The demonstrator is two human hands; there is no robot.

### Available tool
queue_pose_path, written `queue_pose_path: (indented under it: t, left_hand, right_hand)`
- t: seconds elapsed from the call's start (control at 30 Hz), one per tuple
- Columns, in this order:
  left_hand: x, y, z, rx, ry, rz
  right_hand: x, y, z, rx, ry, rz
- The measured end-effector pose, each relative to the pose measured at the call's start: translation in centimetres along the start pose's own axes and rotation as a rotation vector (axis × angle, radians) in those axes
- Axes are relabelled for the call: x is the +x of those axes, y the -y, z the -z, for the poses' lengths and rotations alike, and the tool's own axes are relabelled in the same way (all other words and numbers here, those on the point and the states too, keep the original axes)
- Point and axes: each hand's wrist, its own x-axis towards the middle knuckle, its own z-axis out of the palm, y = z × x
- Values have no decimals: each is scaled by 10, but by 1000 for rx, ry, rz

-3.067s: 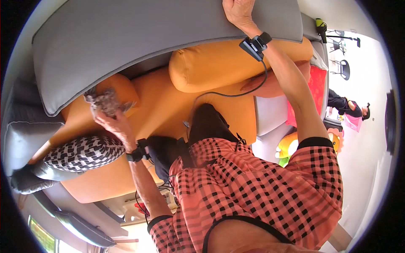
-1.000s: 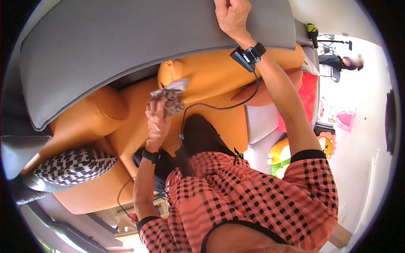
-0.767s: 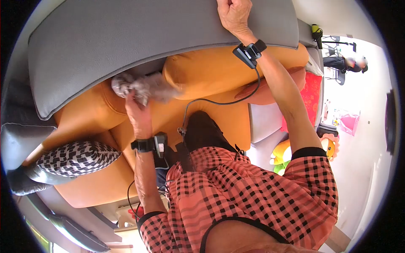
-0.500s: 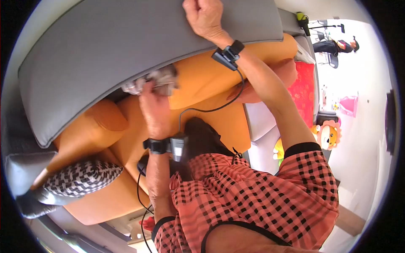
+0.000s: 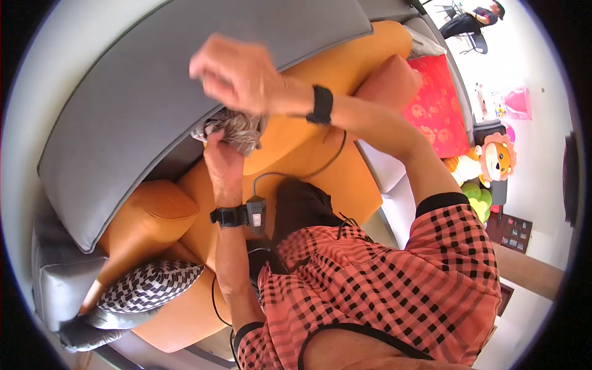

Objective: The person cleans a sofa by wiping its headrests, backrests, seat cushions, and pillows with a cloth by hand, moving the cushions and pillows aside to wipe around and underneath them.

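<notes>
My left hand (image 5: 223, 161) is closed on a crumpled grey-brown cloth (image 5: 237, 131), which is bunched against the lower edge of a grey cushion (image 5: 142, 92). My right hand (image 5: 237, 73) is in front of the cushion, just above the cloth and apart from it. Its fingers are curled and slightly blurred, and I see nothing in them. Both wrists wear black straps; a device (image 5: 255, 211) with a cable sits at the left one.
Below the grey cushion lies an orange sofa (image 5: 320, 157). A black-and-white patterned pillow (image 5: 151, 287) rests at lower left, a red cushion (image 5: 435, 108) at right. Beyond it is a lion plush toy (image 5: 493, 161). A person (image 5: 472, 21) is in the far background.
My right hand has moved left and down from the grey cushion's upper part to near the cloth. My left hand still holds the cloth, and the view has shifted.
</notes>
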Motion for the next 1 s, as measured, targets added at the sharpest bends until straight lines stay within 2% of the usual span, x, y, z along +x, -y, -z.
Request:
queue_pose_path:
  t: [0.1,0.13,0.2,0.3,0.33,0.37,0.43,0.47,0.5,0.57,0.67,0.73,0.8,0.83,0.87,0.9,0.93,1.0]
  left_hand:
    - [-17,-7,15,-110,49,-31]
    - [-26,-8,10,-122,72,16]
    - [-50,-17,-5,-150,112,109]
    - [-70,-19,-3,89,-82,3]
    - [-73,-21,7,277,-128,-64]
    - [-74,-21,22,463,-175,-136]
    - [-80,-24,35,458,-134,-168]
    - [-84,-25,39,266,-48,-122]
    - [-86,-26,35,73,36,-77]
    - [-90,-26,25,217,-62,-81]
    - [-92,-28,20,419,-115,-41]
    - [-94,-28,32,581,-151,-33]
    - [-99,-26,55,577,-181,-20]
    - [-100,-22,64,570,-193,-13]
    - [-98,-19,67,584,-269,38]
    - [-99,-16,75,579,-262,46]
    - [-99,-12,85,571,-256,50]
    - [-102,-4,101,537,-243,43]
  right_hand:
    - [-61,26,-4,-60,274,-157]
    - [-79,28,-5,-100,357,-195]
    - [-95,39,-9,-75,367,-270]
    - [-111,49,-38,32,412,-434]
    - [-115,50,-47,154,414,-546]
    - [-121,47,-58,250,402,-539]
    - [-128,39,-74,441,377,-521]
    - [-129,34,-78,423,373,-452]
    - [-125,35,-74,488,411,-581]
    - [-116,38,-64,617,491,-839]
    - [-147,-2,-51,426,269,-784]
    - [-129,-8,27,759,204,-992]
    - [-152,-45,75,818,70,-1057]
    - [-177,-83,89,695,-75,-943]
    - [-166,-88,123,353,-94,-1008]
    - [-178,-102,140,208,-338,-1077]
    - [-184,-117,150,-50,-595,-1042]
    - [-182,-130,180,29,-761,-1091]
